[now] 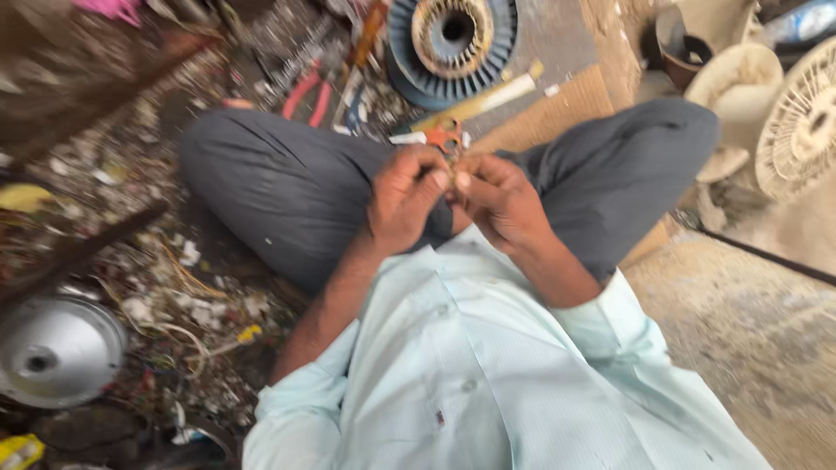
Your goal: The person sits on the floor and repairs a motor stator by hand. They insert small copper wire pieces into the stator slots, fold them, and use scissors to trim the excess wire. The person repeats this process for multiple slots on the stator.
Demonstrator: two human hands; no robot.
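While both hands meet over the lap, small orange part (446,137) sits pinched at fingertips.
Left hand (405,196) and right hand (501,202) fingers curled, gripping it; part at their far side.

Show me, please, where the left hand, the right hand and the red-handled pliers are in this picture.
left hand (402,198), head view, on the back of the hand.
right hand (499,200), head view, on the back of the hand.
red-handled pliers (303,94), head view, on one red handle, on the floor beyond the knee.
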